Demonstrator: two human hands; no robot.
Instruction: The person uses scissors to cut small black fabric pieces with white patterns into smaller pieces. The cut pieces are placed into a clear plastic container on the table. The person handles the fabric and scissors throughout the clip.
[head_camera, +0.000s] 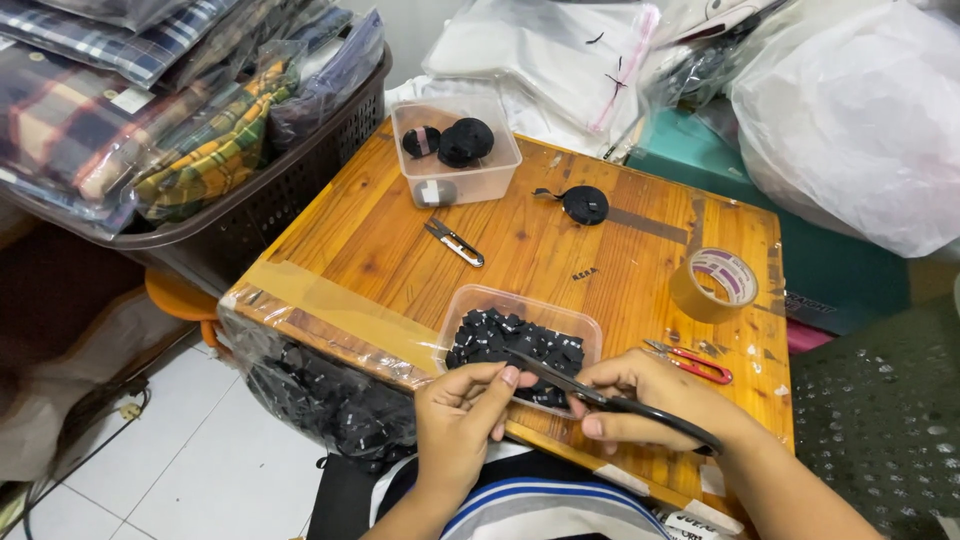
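Holding black scissors (610, 402) in the right hand (650, 400), fingers wrapped around the handles. Long axis runs diagonal: handles low toward the person's right, blades pointing up-left, tip over the near edge of the tub (520, 340). Blades look nearly closed; can't tell if anything sits between them.

Left hand (460, 415) is just left of the scissors, thumb and forefinger pinched together right at the blades. Whatever they pinch is too small to make out.

Tub is clear plastic, rectangular, just beyond the scissors, filled with small black pieces (515, 342). Everything sits on a wooden table (400, 230); scissors are over its near edge.

Outward from the scissors:
- Right, close by: small snips (690, 362) with red handles, lying flat.
- Further right and back: tan tape roll (712, 285), upright-ish, white and purple round label on its core face.
- Beyond the tub, mid-table: small metal clipper (455, 243), lying diagonal.
- Back, right of centre: black strap coil (584, 204).
- Far edge: second clear tub (455, 150) with two black rolls inside.
- Left, hanging off the table's front-left corner: clear bag (320, 390) packed with more black pieces, held with a band of clear tape across the table edge.
- Far left: dark basket (260, 215) stacked with plaid cloth in clear sleeves, blue, red and yellow-green checks.
- Far back: flat clear bags of white fabric (540, 50).
- Far right: big bulging white sack (860, 120).
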